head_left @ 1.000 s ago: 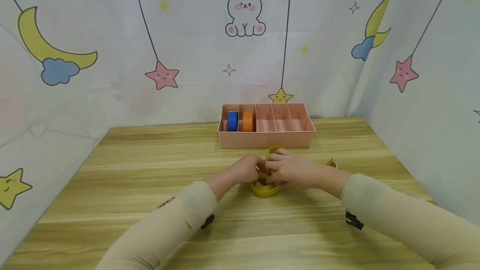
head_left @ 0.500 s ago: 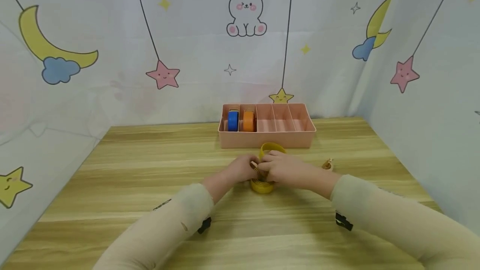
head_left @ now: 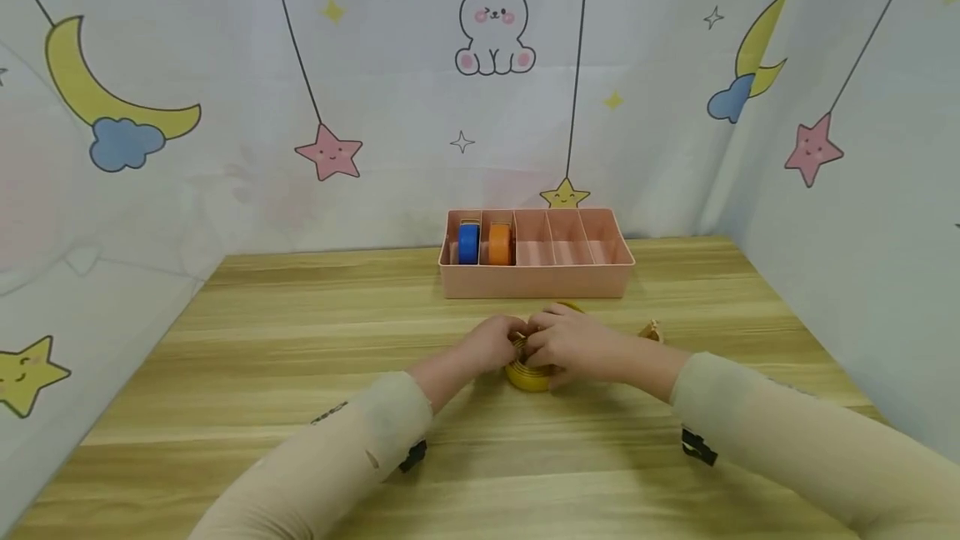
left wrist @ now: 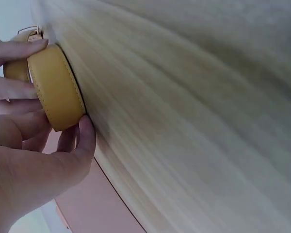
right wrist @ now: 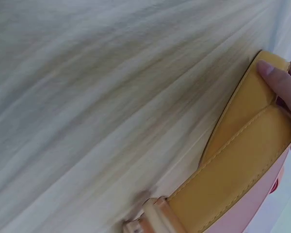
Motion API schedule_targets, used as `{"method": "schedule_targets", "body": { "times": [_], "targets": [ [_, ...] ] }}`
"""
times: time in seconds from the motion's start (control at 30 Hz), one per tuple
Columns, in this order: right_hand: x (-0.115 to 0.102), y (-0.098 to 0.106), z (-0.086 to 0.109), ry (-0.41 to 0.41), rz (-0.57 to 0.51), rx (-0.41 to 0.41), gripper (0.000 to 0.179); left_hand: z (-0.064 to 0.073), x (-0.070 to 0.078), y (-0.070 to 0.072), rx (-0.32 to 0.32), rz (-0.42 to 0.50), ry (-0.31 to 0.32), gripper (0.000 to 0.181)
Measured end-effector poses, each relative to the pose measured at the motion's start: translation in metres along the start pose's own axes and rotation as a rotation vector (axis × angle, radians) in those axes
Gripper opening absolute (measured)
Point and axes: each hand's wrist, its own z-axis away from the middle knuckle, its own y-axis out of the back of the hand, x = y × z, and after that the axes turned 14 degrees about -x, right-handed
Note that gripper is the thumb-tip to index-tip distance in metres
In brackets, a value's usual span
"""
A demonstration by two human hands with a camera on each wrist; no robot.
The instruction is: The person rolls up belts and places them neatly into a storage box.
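Both hands are at a yellow stitched belt [head_left: 529, 380], part of which is wound into a coil on the table. My left hand [head_left: 492, 343] grips the coil from its left side; in the left wrist view, its thumb and fingers pinch the edge of the wound strap [left wrist: 59, 90]. From the right, my right hand [head_left: 573, 345] holds the coil, its thumb pressed on the outer turn in the right wrist view. The belt's loose length [right wrist: 240, 167] runs from the coil to a metal buckle [right wrist: 160, 217], which lies right of the right hand in the head view.
Behind the hands stands a pink divided box [head_left: 534, 283]. A rolled blue belt [head_left: 468, 245] and a rolled orange belt [head_left: 499, 246] fill its two left compartments. White patterned curtains [head_left: 390, 90] border the wooden table [head_left: 315, 298] at the back and sides.
Both hands have shifted slightly and stay on the yellow coil. The strap loop that stood up behind the right hand is now lower and mostly hidden by it.
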Motion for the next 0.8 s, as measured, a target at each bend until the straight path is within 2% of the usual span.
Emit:
{"method": "schedule_targets", "body": {
  "times": [0.23, 0.33, 0.43, 0.57, 0.8],
  "targets": [
    [-0.001, -0.002, 0.013, -0.001, -0.041, -0.04, 0.047, -0.002, -0.002, 0.009, -0.154, -0.095, -0.096, 0.034],
    [-0.001, -0.004, 0.015, 0.004, -0.051, -0.015, 0.042, -0.003, -0.004, 0.012, -0.177, -0.114, -0.108, 0.032],
    [-0.002, -0.004, 0.011, 0.003, -0.055, 0.015, 0.035, -0.001, -0.006, 0.013, -0.165, -0.077, -0.075, 0.031],
    [-0.002, -0.002, 0.005, -0.004, -0.061, 0.042, 0.026, 0.001, -0.007, 0.013, -0.106, 0.005, -0.012, 0.028],
    [-0.004, 0.0, -0.001, -0.032, -0.064, 0.048, 0.033, 0.005, -0.001, 0.001, -0.021, 0.141, 0.122, 0.037]
  ]
}}
